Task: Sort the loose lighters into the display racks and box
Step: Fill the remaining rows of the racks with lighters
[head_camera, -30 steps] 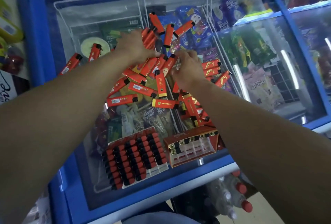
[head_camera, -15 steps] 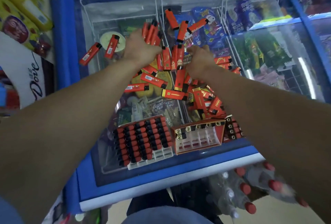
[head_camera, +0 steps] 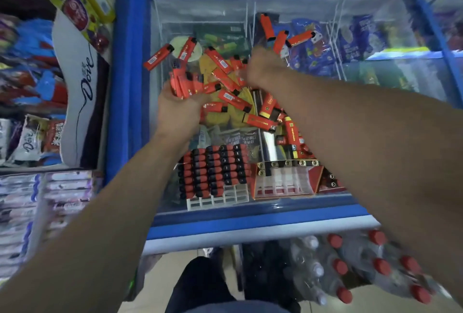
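Illumination is dim and even, with a cool blue cast and no hard shadows. The clear glass freezer lid (head_camera: 375, 82) shows faint pale reflections. Wide-angle distortion bends the blue freezer frame (head_camera: 130, 87) at the edges. Motion blur softens the red-capped clear plastic bottles (head_camera: 363, 270) and the stacked packets at left (head_camera: 30, 207).

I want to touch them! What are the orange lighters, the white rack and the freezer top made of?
The orange stick lighters with black caps look like smooth plastic: flat colour, printed labels. The white slotted display rack looks like moulded plastic, matte and thin-walled. The blue-framed freezer's clear sliding lid is probably glass: see-through, with reflections.
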